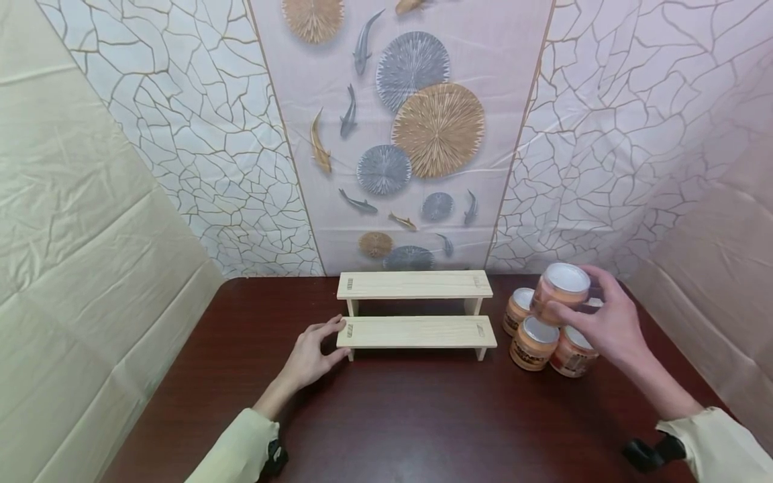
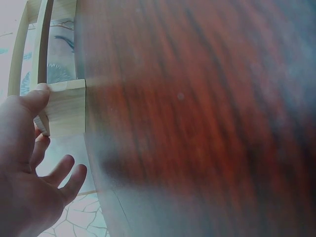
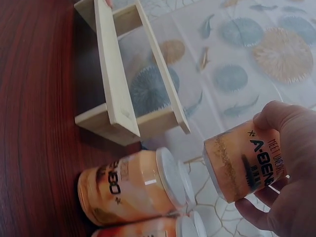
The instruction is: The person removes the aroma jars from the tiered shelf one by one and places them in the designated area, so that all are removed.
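A two-tier pale wooden shelf [image 1: 417,332] stands on the table. At its left end, my left hand [image 1: 311,355] pinches the end of the lower board; in the left wrist view the thumb [image 2: 37,98] lies on the board's edge. Over on the right, my right hand [image 1: 612,318] grips an orange-labelled jar [image 1: 557,295] with a silvery top, thumb and fingers around its sides. This jar is raised above three similar jars: a front one [image 1: 534,345], one at the right [image 1: 572,355] and one farther back [image 1: 517,312].
The dark red-brown table [image 1: 398,416] runs to a patterned cloth backdrop [image 1: 417,221]. Plain beige cloth walls [image 1: 78,282] flank both sides. The standing jars are close to the shelf's right end.
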{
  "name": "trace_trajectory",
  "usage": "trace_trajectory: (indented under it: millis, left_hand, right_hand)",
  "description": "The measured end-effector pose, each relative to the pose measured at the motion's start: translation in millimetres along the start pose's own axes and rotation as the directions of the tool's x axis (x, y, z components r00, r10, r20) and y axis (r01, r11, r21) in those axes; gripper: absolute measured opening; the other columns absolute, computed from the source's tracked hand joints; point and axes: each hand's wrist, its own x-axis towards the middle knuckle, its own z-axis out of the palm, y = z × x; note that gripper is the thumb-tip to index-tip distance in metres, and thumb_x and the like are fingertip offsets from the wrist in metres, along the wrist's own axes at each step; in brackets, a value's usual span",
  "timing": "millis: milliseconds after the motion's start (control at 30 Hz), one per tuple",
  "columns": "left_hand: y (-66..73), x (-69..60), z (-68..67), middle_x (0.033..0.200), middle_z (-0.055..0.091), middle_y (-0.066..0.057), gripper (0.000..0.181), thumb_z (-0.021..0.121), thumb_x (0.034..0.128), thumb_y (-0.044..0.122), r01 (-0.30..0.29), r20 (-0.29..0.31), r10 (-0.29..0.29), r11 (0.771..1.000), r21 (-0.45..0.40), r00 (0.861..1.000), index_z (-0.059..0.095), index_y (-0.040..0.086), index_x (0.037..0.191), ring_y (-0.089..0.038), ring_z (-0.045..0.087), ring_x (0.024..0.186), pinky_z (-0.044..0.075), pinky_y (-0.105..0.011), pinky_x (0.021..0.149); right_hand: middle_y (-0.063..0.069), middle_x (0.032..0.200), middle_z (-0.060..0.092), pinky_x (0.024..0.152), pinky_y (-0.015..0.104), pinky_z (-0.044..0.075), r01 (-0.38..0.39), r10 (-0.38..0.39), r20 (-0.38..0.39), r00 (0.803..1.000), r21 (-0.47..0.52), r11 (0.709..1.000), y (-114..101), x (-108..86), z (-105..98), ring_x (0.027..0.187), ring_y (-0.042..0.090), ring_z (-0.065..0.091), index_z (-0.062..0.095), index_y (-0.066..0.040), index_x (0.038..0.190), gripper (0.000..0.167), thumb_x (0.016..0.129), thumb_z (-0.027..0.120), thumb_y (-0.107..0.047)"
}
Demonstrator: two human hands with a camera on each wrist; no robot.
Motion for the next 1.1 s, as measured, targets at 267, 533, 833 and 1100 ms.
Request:
trace_trajectory:
  millis: [267, 533, 833, 1100]
  left_hand:
    - [1.5, -0.5, -0.6, 0.14, 0.059, -0.009, 0.054, 0.084, 0.0814, 0.018, 0.001, 0.003, -0.001, 1.0, -0.014, 1.0, 0.066, 0.006, 0.131, -0.043, 0.056, 0.117, 0.045, -0.06, 0.092]
    - [3.0, -0.3, -2.1, 0.139, 0.059, -0.01, 0.055, 0.085, 0.0805, 0.017, -0.004, 0.0, 0.004, 1.0, -0.021, 1.0, 0.066, 0.005, 0.131, -0.043, 0.056, 0.116, 0.046, -0.059, 0.092]
    - [3.4, -1.5, -2.7, 0.14, 0.059, -0.01, 0.055, 0.085, 0.0808, 0.018, 0.0, 0.006, 0.0, 1.0, -0.021, 1.0, 0.066, 0.005, 0.131, -0.044, 0.055, 0.118, 0.045, -0.059, 0.093]
    - [1.2, -0.3, -1.2, 0.14, 0.059, -0.01, 0.056, 0.085, 0.0811, 0.018, -0.009, 0.0, 0.009, 1.0, -0.014, 1.0, 0.066, 0.004, 0.131, -0.043, 0.056, 0.117, 0.047, -0.059, 0.092]
  right_hand:
    - [0.023, 0.127, 0.051, 0.074, 0.012, 0.04, -0.043, 0.043, -0.025, 0.999, -0.005, 0.999, 13.0, -0.9, -18.0, 0.1, 0.011, 0.051, 0.044, 0.003, 0.143, 0.078, 0.081, 0.085, -0.022]
    - [0.018, 0.121, 0.051, 0.068, 0.007, 0.04, -0.055, 0.056, -0.05, 0.997, 0.014, 0.998, 29.6, -2.1, -32.8, 0.083, -0.012, 0.045, 0.042, 0.007, 0.141, 0.077, 0.081, 0.084, -0.014]
    - [-0.007, 0.111, 0.049, 0.072, 0.005, 0.041, -0.066, 0.069, -0.092, 0.993, 0.042, 0.997, 42.3, -6.5, -44.6, 0.084, -0.013, 0.048, 0.044, 0.009, 0.136, 0.073, 0.079, 0.085, -0.009]
    - [-0.002, 0.117, 0.048, 0.067, 0.004, 0.04, -0.124, 0.125, -0.107, 0.986, 0.017, 0.992, 53.3, -16.5, -55.9, 0.08, -0.02, 0.045, 0.04, 0.009, 0.143, 0.079, 0.081, 0.083, -0.013]
